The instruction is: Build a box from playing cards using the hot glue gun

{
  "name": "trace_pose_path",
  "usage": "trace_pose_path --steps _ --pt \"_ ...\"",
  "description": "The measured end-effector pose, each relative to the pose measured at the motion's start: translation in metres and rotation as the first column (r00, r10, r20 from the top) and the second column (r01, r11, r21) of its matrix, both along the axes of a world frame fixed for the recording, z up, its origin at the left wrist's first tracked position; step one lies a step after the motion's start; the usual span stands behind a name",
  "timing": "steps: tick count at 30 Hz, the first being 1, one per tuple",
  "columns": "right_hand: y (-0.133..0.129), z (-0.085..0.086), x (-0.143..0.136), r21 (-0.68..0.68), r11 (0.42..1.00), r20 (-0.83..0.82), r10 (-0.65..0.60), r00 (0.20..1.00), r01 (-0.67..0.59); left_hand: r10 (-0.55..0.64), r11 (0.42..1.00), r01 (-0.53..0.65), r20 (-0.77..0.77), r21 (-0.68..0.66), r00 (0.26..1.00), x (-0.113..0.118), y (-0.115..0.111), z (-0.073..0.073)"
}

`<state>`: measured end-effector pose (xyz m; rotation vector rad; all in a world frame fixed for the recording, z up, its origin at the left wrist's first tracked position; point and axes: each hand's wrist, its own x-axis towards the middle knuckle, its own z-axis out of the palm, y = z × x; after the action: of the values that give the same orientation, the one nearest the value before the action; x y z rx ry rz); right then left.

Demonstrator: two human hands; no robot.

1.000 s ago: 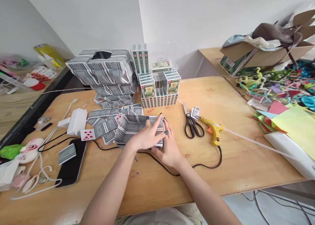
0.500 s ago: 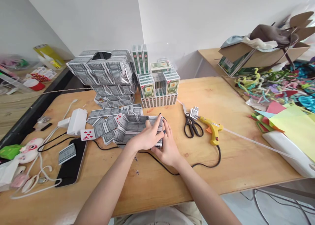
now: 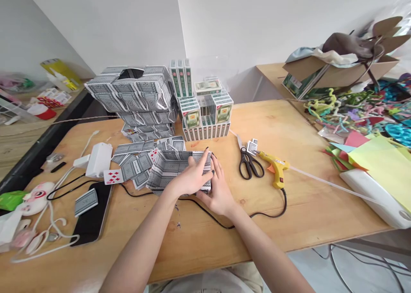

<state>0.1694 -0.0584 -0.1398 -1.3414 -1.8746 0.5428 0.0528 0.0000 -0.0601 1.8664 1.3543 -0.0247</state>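
Observation:
An open-topped box made of playing cards (image 3: 168,169) stands on the table in front of me. Both hands grip its right end. My left hand (image 3: 192,175) reaches over the near side, thumb and fingers on the right wall. From outside, my right hand (image 3: 218,188) presses against the same wall, its fingers pointing away from me. Loose cards (image 3: 136,164) lie spread behind and left of the box, with a red diamond card (image 3: 113,176) face up. Black scissors (image 3: 248,162) and a yellow glue gun (image 3: 278,169) lie to the right.
Stacked card boxes (image 3: 138,92) and green card packs (image 3: 207,113) stand at the back. On the left are a black tablet (image 3: 93,218), a white adapter (image 3: 99,159) and cables. Coloured paper (image 3: 379,156) and a cardboard box (image 3: 337,72) are at right. A black cord runs near my hands.
The view has shifted slightly, so the things on the table sit a little further left. Both hands keep nearly the same hold on the card box.

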Motion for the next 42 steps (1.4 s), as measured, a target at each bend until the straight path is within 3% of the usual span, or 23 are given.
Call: trace_pose_path --steps 8,12,17,20,24,31,39,42 --pt "0.003 -0.001 0.003 -0.034 0.999 -0.038 -0.001 0.999 0.000 -0.057 0.998 0.057 0.050 0.004 0.997 -0.008 0.001 -0.006" --pt "0.004 -0.003 0.004 -0.033 0.999 -0.045 -0.003 0.999 0.001 -0.022 1.000 0.022 0.036 0.004 0.999 -0.007 0.000 -0.009" --pt "0.004 -0.003 0.005 -0.006 1.000 -0.083 -0.019 0.996 0.019 0.032 0.999 -0.040 0.192 0.037 0.981 -0.010 -0.002 -0.010" --pt "0.005 -0.001 0.008 -0.029 1.000 -0.096 -0.011 0.995 0.008 0.165 0.985 -0.173 0.355 -0.010 0.920 -0.013 -0.001 -0.010" --pt "0.008 0.003 0.014 -0.079 0.997 -0.042 0.012 0.999 -0.016 0.387 0.921 -0.334 0.557 -0.199 0.735 -0.014 0.005 -0.014" --pt "0.020 0.015 0.021 -0.104 0.991 -0.036 0.084 0.996 -0.087 0.455 0.887 -0.389 0.627 -0.251 0.632 -0.014 0.010 -0.027" --pt "0.027 0.022 0.029 -0.111 0.981 0.003 0.157 0.988 -0.156 0.395 0.906 -0.409 0.561 -0.108 0.727 -0.015 0.012 -0.030" --pt "0.020 0.025 0.035 -0.125 0.972 -0.051 0.195 0.979 -0.200 0.377 0.906 -0.421 0.518 -0.035 0.768 -0.014 0.012 -0.030"
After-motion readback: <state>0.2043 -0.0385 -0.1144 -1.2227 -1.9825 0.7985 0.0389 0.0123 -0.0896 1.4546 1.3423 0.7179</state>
